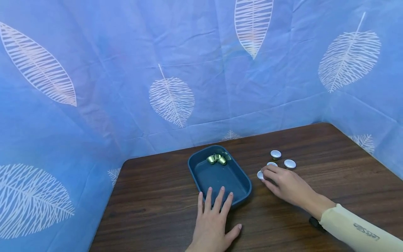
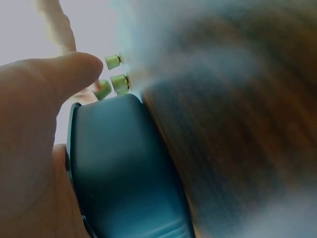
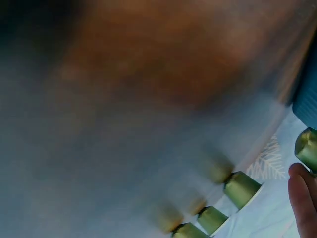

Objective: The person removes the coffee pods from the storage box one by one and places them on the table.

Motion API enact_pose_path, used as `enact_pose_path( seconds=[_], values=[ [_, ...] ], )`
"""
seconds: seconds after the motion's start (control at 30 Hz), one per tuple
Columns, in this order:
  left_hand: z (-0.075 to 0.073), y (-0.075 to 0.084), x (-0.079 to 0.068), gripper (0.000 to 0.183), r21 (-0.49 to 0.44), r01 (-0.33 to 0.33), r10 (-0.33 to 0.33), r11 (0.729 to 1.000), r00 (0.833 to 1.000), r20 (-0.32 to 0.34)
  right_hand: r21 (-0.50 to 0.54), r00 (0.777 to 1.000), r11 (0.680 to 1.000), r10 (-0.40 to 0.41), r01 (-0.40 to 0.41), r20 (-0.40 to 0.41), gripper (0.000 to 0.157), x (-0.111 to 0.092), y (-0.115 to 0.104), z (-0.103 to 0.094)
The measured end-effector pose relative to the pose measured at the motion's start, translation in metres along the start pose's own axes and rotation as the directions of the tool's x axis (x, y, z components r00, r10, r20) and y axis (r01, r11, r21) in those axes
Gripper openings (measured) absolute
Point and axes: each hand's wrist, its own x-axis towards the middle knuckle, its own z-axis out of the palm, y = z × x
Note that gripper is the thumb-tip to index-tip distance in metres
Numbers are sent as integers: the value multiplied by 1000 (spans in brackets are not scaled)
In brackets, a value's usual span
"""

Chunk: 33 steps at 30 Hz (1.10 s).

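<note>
My left hand (image 1: 211, 224) is at the near end of the blue tray (image 1: 217, 176), its fingers spread and straight, with the fingertips over the rim. In the left wrist view, the thumb lies beside the tray's outer wall (image 2: 126, 163). My right hand (image 1: 288, 183) pinches a green-gold coffee capsule (image 1: 260, 175) by its side, its silver lid facing up, right of the tray. That capsule (image 3: 308, 148) shows at the fingertips in the right wrist view. Several gold-green capsules (image 1: 222, 160) lie tipped at the tray's far end.
Three more capsules stand lid-up near my right hand: one behind the fingers (image 1: 272, 163), one farther back (image 1: 275, 154) and one to the right (image 1: 290, 163). The brown wooden table (image 1: 151, 203) ends at a blue leaf-patterned cloth (image 1: 201, 94) on the far side.
</note>
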Motion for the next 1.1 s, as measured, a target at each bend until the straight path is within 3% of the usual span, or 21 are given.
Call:
enact_pose_path(
  seconds=[0.1,0.43,0.9,1.1],
  values=[
    [0,0,0,81,-1,5,-5,1000,1000,4,-2,999,1000,20,-20,44,30,-5,0,0],
    [-1,1,0,81,5,17,-17,1000,1000,18,4,977,995,95,-97,191,23,-9,-2,3],
    [0,1,0,82,-13,7,-7,1000,1000,10,-144,982,987,89,-65,166,28,-9,1,2],
    [-1,1,-1,81,-15,10,-10,1000,1000,18,-152,986,986,90,-68,139,30,-10,0,0]
  ],
)
